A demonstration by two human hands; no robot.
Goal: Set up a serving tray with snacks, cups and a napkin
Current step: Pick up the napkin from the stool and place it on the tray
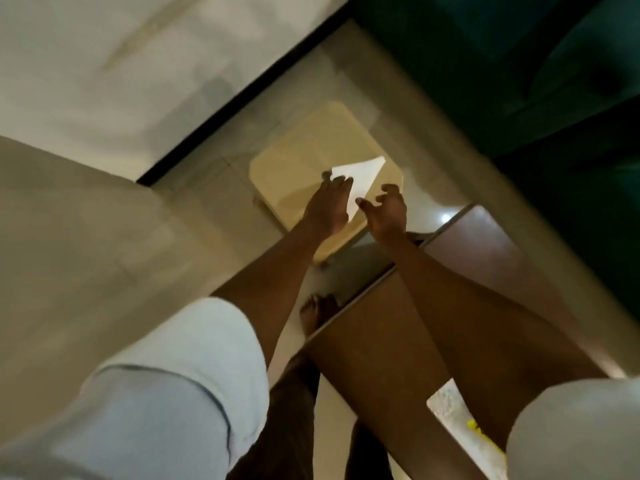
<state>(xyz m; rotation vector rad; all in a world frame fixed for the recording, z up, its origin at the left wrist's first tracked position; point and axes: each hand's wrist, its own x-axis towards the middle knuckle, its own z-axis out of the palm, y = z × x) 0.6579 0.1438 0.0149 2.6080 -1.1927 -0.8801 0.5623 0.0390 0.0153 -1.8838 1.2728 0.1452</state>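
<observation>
The picture is motion-blurred. A cream rectangular tray point(298, 157) with rounded corners lies below me on a pale glossy surface. A white napkin point(363, 173), folded to a triangle, is over the tray's right part. My left hand point(327, 206) reaches over the tray and grips the napkin's left edge with its fingertips. My right hand point(386, 213) hovers just right of it, fingers curled and apart, thumb near the napkin's lower tip, holding nothing. No snacks or cups are in view.
A brown wooden tabletop point(491, 271) runs along the right under my right forearm, with something yellow point(476, 427) near its lower end. A dark green sofa point(519, 64) fills the upper right. My bare foot point(317, 313) stands on the floor.
</observation>
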